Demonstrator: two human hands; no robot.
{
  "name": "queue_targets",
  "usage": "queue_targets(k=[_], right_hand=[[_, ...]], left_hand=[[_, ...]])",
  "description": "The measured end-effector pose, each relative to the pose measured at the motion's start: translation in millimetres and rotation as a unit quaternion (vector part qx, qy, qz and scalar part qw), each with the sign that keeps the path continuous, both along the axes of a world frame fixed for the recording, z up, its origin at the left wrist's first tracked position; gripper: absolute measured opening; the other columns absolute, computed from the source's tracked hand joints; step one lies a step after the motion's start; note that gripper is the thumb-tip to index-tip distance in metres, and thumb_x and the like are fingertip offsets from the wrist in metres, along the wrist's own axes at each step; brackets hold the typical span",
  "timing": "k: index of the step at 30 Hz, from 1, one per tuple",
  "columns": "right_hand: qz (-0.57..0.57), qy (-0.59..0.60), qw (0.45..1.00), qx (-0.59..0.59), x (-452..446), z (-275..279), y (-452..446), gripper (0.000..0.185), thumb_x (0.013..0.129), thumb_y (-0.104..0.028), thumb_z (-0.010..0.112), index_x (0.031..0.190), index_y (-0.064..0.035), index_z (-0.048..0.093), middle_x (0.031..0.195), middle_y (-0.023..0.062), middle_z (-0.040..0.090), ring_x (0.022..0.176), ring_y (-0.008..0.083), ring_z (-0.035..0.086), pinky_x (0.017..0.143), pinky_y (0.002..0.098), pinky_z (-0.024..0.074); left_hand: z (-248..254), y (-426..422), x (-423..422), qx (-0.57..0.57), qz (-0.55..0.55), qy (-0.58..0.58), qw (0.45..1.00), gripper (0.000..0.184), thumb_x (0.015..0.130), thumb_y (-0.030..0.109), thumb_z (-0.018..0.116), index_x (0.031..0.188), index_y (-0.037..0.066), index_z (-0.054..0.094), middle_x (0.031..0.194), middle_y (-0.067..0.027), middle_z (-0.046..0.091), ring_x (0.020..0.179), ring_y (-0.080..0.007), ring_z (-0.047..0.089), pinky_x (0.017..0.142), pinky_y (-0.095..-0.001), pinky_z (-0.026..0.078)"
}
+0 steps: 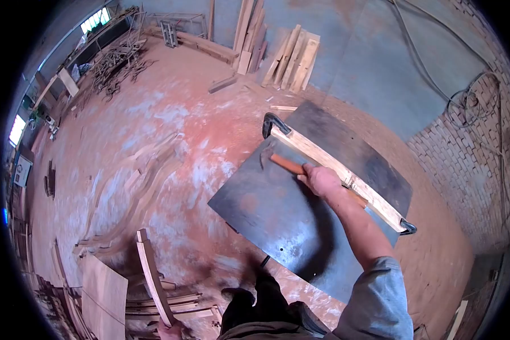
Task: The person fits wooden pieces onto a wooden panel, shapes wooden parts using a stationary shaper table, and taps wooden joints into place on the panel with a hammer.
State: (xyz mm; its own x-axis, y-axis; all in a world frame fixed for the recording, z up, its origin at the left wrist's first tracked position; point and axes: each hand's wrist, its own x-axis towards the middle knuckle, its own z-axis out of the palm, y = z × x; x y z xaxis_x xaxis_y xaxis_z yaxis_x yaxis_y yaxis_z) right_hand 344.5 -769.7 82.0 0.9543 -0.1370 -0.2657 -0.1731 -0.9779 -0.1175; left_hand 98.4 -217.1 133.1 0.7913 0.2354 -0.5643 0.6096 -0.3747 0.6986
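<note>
My right hand (pixel 321 180) is wrapped round the wooden handle of a claw hammer (pixel 287 164). The hammer's head points to the far left, over a dark metal tabletop (pixel 249 195). Just beyond the hand, a long pale wooden beam (pixel 317 152) runs across the table. A black clamp (pixel 275 123) grips its far end, and another clamp (pixel 408 227) is on its near right end. Down at the lower left, my left hand (pixel 170 330) grips the bottom of a long, slightly curved wooden piece (pixel 151 272), which points up and away from me.
Wooden boards (pixel 294 59) lean against the back wall. A flat wooden panel (pixel 105 294) and several strips (pixel 170 306) lie at the lower left. Curved wooden pieces (pixel 141 195) rest on the dusty floor. Cable (pixel 464 107) hangs by the brick wall.
</note>
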Motion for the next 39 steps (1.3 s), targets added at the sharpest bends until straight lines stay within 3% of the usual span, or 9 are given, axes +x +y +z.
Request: queue_targets(k=[21, 24, 27, 29, 31, 33, 34, 36, 39], right_hand=[[0.096, 0.013, 0.994, 0.051, -38, 6, 27, 0.043, 0.093, -0.048, 0.053, 0.107, -0.0083, 0.056, 0.089, 0.0207, 0.067, 0.084, 0.0412, 0.065, 0.075, 0.0522, 0.0516], [0.085, -0.008, 0.992, 0.098, -40, 15, 58, 0.047, 0.09, -0.051, 0.058, 0.102, -0.0059, 0.062, 0.088, 0.0225, 0.067, 0.086, 0.0427, 0.064, 0.076, 0.0523, 0.051], [0.079, -0.069, 0.971, 0.215, -46, 60, 121, 0.036, 0.087, -0.031, 0.07, 0.107, -0.0014, 0.063, 0.088, 0.0246, 0.067, 0.085, 0.041, 0.066, 0.072, 0.0442, 0.0515], [0.118, -0.148, 0.915, 0.355, -52, 70, 172, 0.033, 0.083, -0.012, 0.071, 0.112, 0.0002, 0.061, 0.081, 0.0145, 0.068, 0.072, 0.0236, 0.065, 0.066, 0.0377, 0.0516], [0.004, -0.016, 0.852, 0.524, -74, 117, 243, 0.031, 0.08, -0.01, 0.072, 0.109, -0.0007, 0.062, 0.079, 0.0099, 0.067, 0.07, 0.0189, 0.062, 0.066, 0.0346, 0.0516], [0.119, 0.07, 0.815, 0.563, -88, 88, 280, 0.022, 0.084, -0.002, 0.063, 0.106, -0.0032, 0.058, 0.075, 0.004, 0.056, 0.053, 0.0078, 0.052, 0.042, 0.0237, 0.0447], [0.047, 0.192, 0.86, 0.471, -106, 103, 307, 0.036, 0.087, -0.021, 0.072, 0.112, 0.0024, 0.06, 0.085, 0.0119, 0.065, 0.078, 0.0233, 0.06, 0.074, 0.0367, 0.0497], [0.261, 0.011, 0.916, 0.305, -143, 63, 358, 0.043, 0.087, -0.021, 0.072, 0.113, 0.0084, 0.055, 0.093, 0.0158, 0.063, 0.084, 0.0253, 0.057, 0.081, 0.037, 0.0479], [0.189, 0.243, 0.889, 0.339, -175, -20, 406, 0.036, 0.088, -0.024, 0.072, 0.114, -0.0038, 0.058, 0.076, 0.0125, 0.061, 0.069, 0.0194, 0.06, 0.067, 0.0329, 0.0511]], left_hand=[[-106, 40, -69, 0.019, 0.091, -0.03, 0.995, 0.025, 0.075, 0.005, 0.062, 0.099, 0.004, 0.056, 0.07, -0.0044, 0.057, 0.057, -0.0126, 0.057, 0.045, -0.0288, 0.044], [-71, 21, -68, 0.069, 0.045, -0.012, 0.996, 0.029, 0.074, 0.006, 0.064, 0.101, 0.0, 0.061, 0.078, -0.0059, 0.064, 0.066, -0.0156, 0.061, 0.06, -0.033, 0.051], [-51, 10, -71, 0.098, 0.07, -0.001, 0.993, 0.04, 0.075, 0.017, 0.068, 0.113, 0.006, 0.065, 0.082, -0.0114, 0.067, 0.077, -0.0204, 0.063, 0.073, -0.0361, 0.051], [-34, 9, -76, 0.073, 0.114, 0.053, 0.989, 0.037, 0.077, 0.027, 0.07, 0.107, 0.007, 0.065, 0.088, -0.0145, 0.068, 0.083, -0.0238, 0.065, 0.078, -0.0384, 0.052], [-81, 20, -117, 0.045, 0.152, -0.051, 0.986, 0.034, 0.08, 0.026, 0.069, 0.105, 0.004, 0.064, 0.086, -0.0162, 0.068, 0.084, -0.024, 0.066, 0.078, -0.0375, 0.052], [-89, 28, -142, -0.09, 0.27, -0.065, 0.956, 0.031, 0.08, 0.02, 0.069, 0.105, 0.002, 0.063, 0.086, -0.0113, 0.066, 0.083, -0.0182, 0.063, 0.077, -0.0341, 0.051], [-77, 36, -157, -0.079, 0.289, -0.08, 0.951, 0.033, 0.081, 0.021, 0.069, 0.107, 0.002, 0.062, 0.085, -0.0102, 0.066, 0.082, -0.0165, 0.061, 0.077, -0.0333, 0.05], [-75, 54, -197, -0.077, 0.349, -0.107, 0.928, 0.033, 0.082, 0.02, 0.069, 0.108, 0.002, 0.061, 0.086, -0.0088, 0.065, 0.079, -0.0152, 0.06, 0.075, -0.0327, 0.05], [-88, 68, -274, -0.076, 0.451, -0.096, 0.884, 0.032, 0.084, 0.018, 0.069, 0.11, 0.001, 0.059, 0.089, -0.008, 0.065, 0.077, -0.0159, 0.061, 0.073, -0.0331, 0.051]])
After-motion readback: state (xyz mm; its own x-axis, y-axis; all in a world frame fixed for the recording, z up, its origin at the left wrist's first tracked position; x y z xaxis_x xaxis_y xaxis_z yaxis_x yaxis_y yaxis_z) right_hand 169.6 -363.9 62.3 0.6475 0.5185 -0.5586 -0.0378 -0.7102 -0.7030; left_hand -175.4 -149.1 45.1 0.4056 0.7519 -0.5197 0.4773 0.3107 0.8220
